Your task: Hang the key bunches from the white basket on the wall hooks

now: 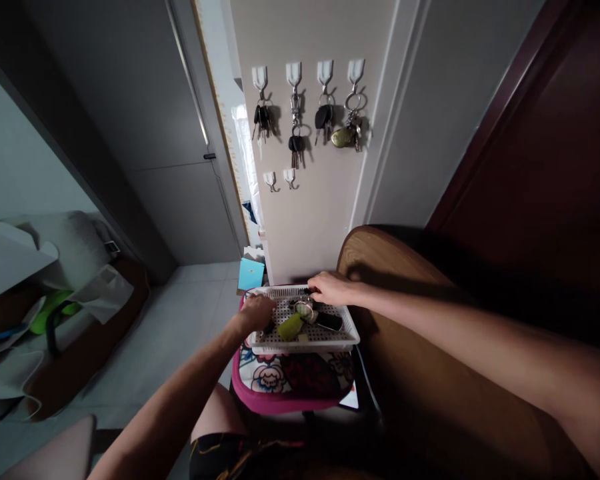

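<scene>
A white perforated plastic basket (325,347) rests on a stool seat with a flowered cover. My left hand (258,312) is at the basket's left side, its fingers curled down next to a small dark item; what they hold is hidden. At the back rim, my right hand (331,288) reaches in with fingertips pinched together by a dark, small thing that I cannot make out. Between the hands lie a yellow-green pouch-like piece (290,327), a metal ring with keys (305,308) and a black oblong item (329,321).
White hooks on the wall panel ahead carry several key bunches (296,143); two smaller hooks (289,177) below hold nothing. A curved wooden board (405,320) stands close on the right. On the floor behind is a blue box (251,274). Clutter covers a sofa (75,247) at left.
</scene>
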Tool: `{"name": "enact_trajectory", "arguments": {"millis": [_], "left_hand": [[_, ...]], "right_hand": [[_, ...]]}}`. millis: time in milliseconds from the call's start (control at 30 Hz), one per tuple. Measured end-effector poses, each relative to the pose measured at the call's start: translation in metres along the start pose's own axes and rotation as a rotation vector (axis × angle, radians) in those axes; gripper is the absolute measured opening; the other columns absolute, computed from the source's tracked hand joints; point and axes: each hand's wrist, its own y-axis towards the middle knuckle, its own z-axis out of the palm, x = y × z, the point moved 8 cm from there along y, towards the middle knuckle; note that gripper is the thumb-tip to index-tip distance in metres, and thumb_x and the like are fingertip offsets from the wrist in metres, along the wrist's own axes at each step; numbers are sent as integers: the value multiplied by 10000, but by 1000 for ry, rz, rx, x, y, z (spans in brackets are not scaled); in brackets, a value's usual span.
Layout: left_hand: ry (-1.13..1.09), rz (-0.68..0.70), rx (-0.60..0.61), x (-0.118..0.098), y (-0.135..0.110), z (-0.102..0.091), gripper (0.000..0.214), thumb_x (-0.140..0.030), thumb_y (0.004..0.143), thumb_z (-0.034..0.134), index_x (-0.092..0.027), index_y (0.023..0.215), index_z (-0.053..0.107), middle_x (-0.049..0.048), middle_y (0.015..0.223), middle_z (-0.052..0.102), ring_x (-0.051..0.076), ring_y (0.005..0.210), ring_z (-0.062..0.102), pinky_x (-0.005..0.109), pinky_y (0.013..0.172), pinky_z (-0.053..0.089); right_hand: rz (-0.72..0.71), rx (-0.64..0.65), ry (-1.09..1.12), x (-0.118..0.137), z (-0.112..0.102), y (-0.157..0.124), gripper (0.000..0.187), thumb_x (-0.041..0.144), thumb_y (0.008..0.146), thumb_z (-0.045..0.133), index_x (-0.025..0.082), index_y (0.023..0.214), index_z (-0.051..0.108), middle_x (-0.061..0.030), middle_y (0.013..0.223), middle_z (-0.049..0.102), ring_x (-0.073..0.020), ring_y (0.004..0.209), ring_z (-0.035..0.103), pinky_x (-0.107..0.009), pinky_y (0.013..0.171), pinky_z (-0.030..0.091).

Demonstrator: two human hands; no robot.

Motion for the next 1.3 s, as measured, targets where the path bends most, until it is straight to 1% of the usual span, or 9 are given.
{"name": "enact_trajectory", "arguments": {"millis": [100,167,267,367,500,767,900,1067,1300], "left_hand": [[118,9,12,-6,0,4,162,-65,571,453,-111,669,574,142,772,571,244,795,497,380,741,315],[122,-2,2,-6,2,4,160,-78,596,432,-104,667,573,152,754,570,241,771,509,371,703,342],[100,-3,-27,-1,5,1,193,-67,587,422,-140,680,575,111,722,582,206,714,528,315,642,378],[-87,27,-109,3,9,-10,235,-68,582,404,-185,700,569,40,684,592,143,648,529,233,594,385],[-363,87,-220,3,17,-40,216,-78,567,402,-167,694,553,-8,614,576,87,566,498,164,527,373],[-605,51,-587,15,34,-147,124,-148,572,456,-149,664,539,-21,589,551,76,560,483,166,537,378],[-723,4,-737,29,47,-185,133,-171,565,475,-132,673,541,-14,579,545,71,526,475,172,517,374],[-773,-47,-827,41,69,-208,148,-152,554,482,-127,686,545,-8,599,559,68,542,486,168,532,377],[-715,-123,-864,56,100,-212,134,-176,548,494,-141,666,550,-5,614,577,82,576,505,181,559,387]], "right_hand": [[-28,44,-41,1,3,-2,194,247,624,407,170,711,562,-46,688,582,-138,587,502,-206,461,280],[-48,55,-49,3,4,-4,198,247,619,409,166,706,567,-49,679,582,-138,581,503,-207,464,287],[-67,50,-32,7,6,-5,189,252,612,412,170,677,570,-36,641,580,-125,541,496,-199,437,279],[-85,36,-1,10,6,-5,186,265,604,417,176,655,572,-21,602,577,-113,506,486,-191,407,264],[-115,-3,67,14,1,-5,185,251,597,427,183,680,578,-10,612,584,-102,518,488,-180,420,279],[-145,-10,160,23,-13,-9,192,248,609,425,169,682,584,-6,594,574,-91,498,465,-176,416,269],[-123,-24,187,20,-23,-9,201,249,618,411,172,702,576,6,615,569,-82,496,450,-172,422,261],[-72,-76,216,6,-27,-2,205,248,603,409,187,706,576,0,647,585,-100,551,484,-173,438,271],[-63,-35,265,-4,-22,4,203,250,600,409,185,695,575,-13,652,590,-107,571,504,-173,449,291]]}}
